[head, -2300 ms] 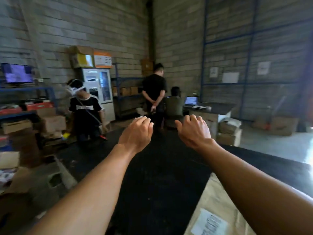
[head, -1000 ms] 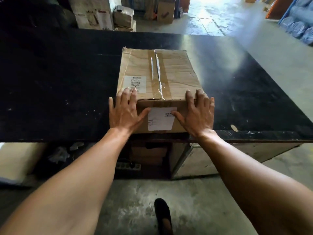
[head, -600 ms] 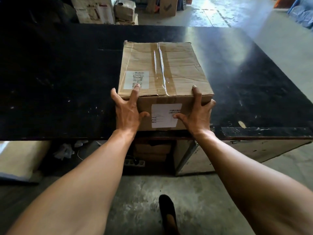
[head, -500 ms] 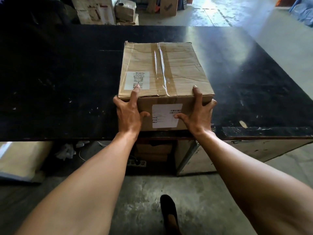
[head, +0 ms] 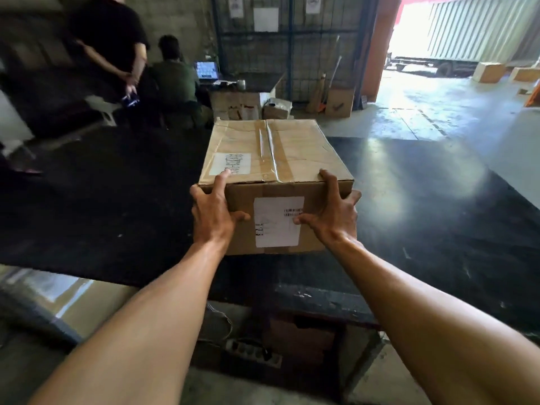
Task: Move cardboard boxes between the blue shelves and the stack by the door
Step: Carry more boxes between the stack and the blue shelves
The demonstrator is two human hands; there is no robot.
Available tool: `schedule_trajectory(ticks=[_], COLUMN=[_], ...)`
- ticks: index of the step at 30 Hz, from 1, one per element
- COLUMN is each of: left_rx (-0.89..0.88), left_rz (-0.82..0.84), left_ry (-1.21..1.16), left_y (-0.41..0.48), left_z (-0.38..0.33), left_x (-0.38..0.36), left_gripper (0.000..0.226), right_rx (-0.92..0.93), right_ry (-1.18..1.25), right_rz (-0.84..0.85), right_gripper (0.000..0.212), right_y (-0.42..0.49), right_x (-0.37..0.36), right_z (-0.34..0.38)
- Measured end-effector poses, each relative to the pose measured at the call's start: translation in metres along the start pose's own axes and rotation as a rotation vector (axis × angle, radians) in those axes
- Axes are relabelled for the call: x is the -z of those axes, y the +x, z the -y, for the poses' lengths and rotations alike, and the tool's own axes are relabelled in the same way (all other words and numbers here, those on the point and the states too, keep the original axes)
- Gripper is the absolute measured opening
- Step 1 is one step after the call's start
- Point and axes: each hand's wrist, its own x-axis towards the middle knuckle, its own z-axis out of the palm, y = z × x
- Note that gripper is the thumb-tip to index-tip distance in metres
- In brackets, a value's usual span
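A taped brown cardboard box with white labels on its top and near face is held above the black table, its underside off the surface. My left hand grips the box's near left corner, fingers curled over the top edge and thumb on the front face. My right hand grips the near right corner the same way.
Two people are at a desk with a laptop beyond the table. More cardboard boxes stand by the orange door frame, others lie outside. A power strip lies under the table.
The box has come up off the table in both hands. My view has tilted up from the tabletop toward the far wall and the doorway.
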Motion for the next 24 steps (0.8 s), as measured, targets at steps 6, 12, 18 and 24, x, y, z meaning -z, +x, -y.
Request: schedule_trajectory(ticks=[6, 12, 18, 24], left_rx=[0.115, 0.271, 0.553, 0.786], left_rz=[-0.246, -0.540, -0.720, -0.851], left_ry=[0.141, 0.319, 0.474, 0.657], left_y=[0.052, 0.070, 0.024, -0.081], left_z=[0.004, -0.001, -0.023, -0.068], left_x=[0.079, 0.121, 0.149, 0.172], left_gripper=[0.093, 0.089, 0.098, 0.098], right_rx=[0.192, 0.388, 0.562, 0.733], right_ry=[0.165, 0.320, 0.422, 0.546], right_rz=[0.112, 0.302, 0.566, 0.796], right_gripper=[0.091, 0.088, 0.093, 0.101], right_y=[0.063, 0.108, 0.098, 0.025], right_x=[-0.037, -0.069, -0.079, -0.059], right_z=[0.092, 0.154, 0.192, 0.205])
